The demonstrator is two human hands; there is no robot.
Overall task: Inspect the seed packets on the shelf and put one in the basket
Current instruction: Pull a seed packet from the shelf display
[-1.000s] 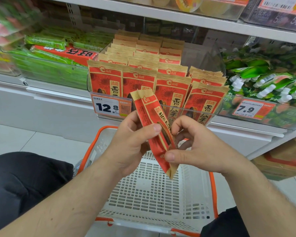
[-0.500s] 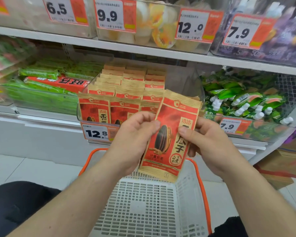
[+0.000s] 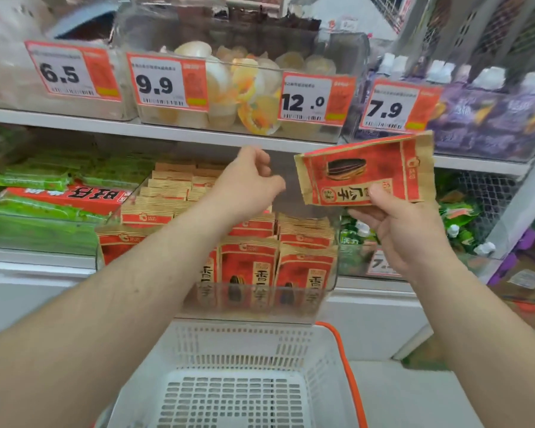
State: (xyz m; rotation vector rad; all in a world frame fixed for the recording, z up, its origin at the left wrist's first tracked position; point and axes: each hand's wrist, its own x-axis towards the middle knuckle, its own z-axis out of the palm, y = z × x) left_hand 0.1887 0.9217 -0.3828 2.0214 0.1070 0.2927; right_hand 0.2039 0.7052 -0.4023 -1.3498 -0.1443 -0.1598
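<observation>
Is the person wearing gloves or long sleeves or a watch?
No. Both forearms are bare all the way up to the picture's edge, with no sleeves showing. The left hand and right hand have no gloves, rings or watch.

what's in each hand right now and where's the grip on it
The right hand pinches a red seed packet along its lower long edge, the packet turned sideways. The left hand holds nothing, its fingers loosely curled above the packets in the shelf bin.
</observation>
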